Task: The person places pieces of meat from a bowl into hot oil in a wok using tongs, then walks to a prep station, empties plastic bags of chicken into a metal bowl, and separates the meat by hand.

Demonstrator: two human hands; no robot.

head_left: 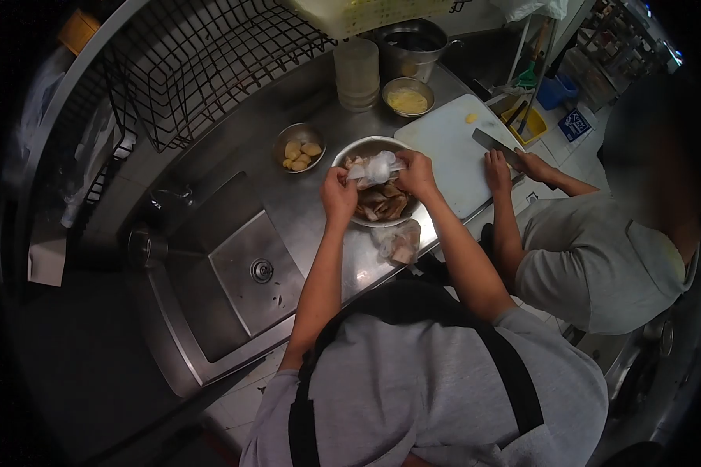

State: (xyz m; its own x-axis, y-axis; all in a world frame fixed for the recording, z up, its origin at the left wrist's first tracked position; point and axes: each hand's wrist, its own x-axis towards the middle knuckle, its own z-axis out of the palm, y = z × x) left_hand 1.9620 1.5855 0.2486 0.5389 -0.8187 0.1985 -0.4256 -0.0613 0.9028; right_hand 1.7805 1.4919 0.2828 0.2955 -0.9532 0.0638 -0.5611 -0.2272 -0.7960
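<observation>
Over a large metal bowl (375,140), a clear plastic bag (378,166) is stretched between my two hands. My left hand (338,198) pinches the bag's left side near the rim. At the right rim, my right hand (417,176) has its fingers closed on the other side of the bag. Brown and pale pieces (383,205), perhaps meat, lie in the bowl, partly hidden by the bag. A second clear plastic bag (398,240) with pale pink chunks sits on the counter just in front of the bowl.
Left are a small bowl of peeled yellowish pieces (302,152) and a steel sink (249,265). Behind stand a bowl of yellow slivers (407,98), plastic tubs (357,74) and a pot (413,47). Right, a co-worker's hands (514,167) hold a knife (494,145) at a white cutting board (453,159).
</observation>
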